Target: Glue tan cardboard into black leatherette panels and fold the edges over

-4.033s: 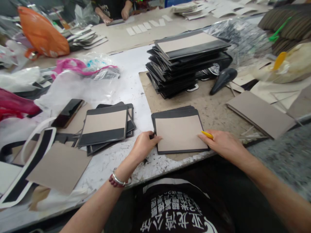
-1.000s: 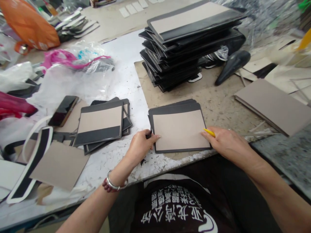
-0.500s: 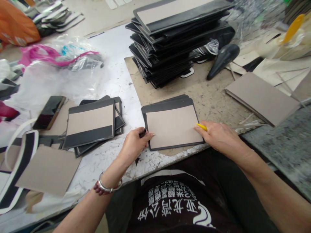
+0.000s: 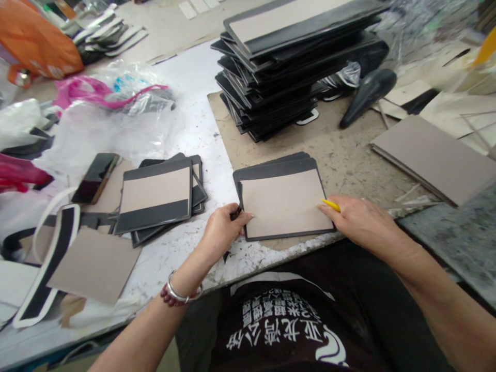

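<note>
A grey-beige board (image 4: 284,204) lies on a black panel (image 4: 279,166), on top of a few similar panels near the table's front edge. My left hand (image 4: 225,227) is closed at the board's left edge, its thumb resting on the surface. A small black object (image 4: 235,212) pokes out of that hand; its kind is unclear. At the right edge, my right hand (image 4: 358,219) is closed around a yellow pointed tool (image 4: 331,205), with its thumb touching the board. The fingers under both hands are hidden.
Behind the board rises a tall stack of black panels (image 4: 267,88). A smaller panel pile (image 4: 155,194) and a phone (image 4: 95,178) lie left. To the right are grey boards (image 4: 434,157) and a black tapered object (image 4: 368,95). Plastic bags (image 4: 104,124) cover the back left.
The camera view has swung slightly left, so everything appears farther right. Both hands keep nearly the same hold at the board's edges.
</note>
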Tool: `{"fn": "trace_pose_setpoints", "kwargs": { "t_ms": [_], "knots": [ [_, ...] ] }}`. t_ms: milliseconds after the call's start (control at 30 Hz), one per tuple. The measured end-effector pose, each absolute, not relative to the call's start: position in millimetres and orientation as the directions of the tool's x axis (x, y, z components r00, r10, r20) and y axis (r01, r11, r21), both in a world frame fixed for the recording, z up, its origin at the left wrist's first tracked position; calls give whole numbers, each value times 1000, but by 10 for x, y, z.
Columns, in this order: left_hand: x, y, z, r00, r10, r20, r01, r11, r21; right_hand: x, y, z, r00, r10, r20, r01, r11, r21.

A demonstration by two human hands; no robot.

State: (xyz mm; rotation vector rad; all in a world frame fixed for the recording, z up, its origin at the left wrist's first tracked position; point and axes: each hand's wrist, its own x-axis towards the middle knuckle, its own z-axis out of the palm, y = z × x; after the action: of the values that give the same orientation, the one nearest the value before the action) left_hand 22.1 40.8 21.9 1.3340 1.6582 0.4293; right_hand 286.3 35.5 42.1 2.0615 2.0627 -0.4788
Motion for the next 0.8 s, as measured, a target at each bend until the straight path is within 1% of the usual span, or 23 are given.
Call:
{"fn": "trace_pose_setpoints", "kwargs": {
  "t_ms": [267,800],
  "knots": [
    [235,406,257,27,893,-450,576,354,737,2857,369,433,-8,926,-377,995,-28,-90],
    [254,398,270,-16,892,-453,621,364,694,2832,352,450,-20,935,-354,998,0,-55]
  ]
}}
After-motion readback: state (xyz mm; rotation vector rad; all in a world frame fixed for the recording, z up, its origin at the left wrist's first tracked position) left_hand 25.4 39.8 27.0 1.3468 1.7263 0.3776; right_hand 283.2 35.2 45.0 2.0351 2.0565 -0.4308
